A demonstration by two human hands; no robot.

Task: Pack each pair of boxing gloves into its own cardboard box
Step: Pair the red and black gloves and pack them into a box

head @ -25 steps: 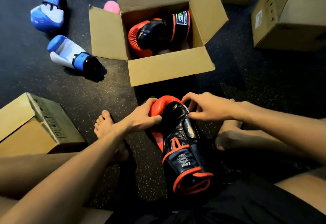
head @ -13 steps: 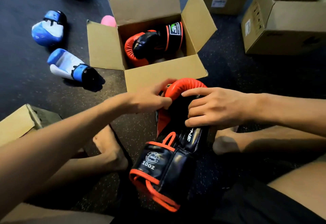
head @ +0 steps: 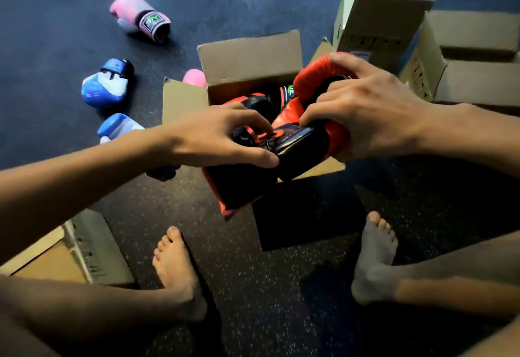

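Over the open cardboard box, my left hand curls round the cuff and my right hand round the padding of a red-and-black boxing glove, steering it towards its mate inside.

The floor filled the whole background: a dark, rubber-like mat, almost black close to the camera and scattered with small pale and yellowish flecks. Farther off, toward the top of the view, it looked smoother and bluish grey where a soft light fell across it, brightest near the top centre, and the flecks there were hard to make out. A patch of deep shadow with fairly straight edges lay on the mat near the middle. The lighting was dim overall, with the nearer floor in gloom.
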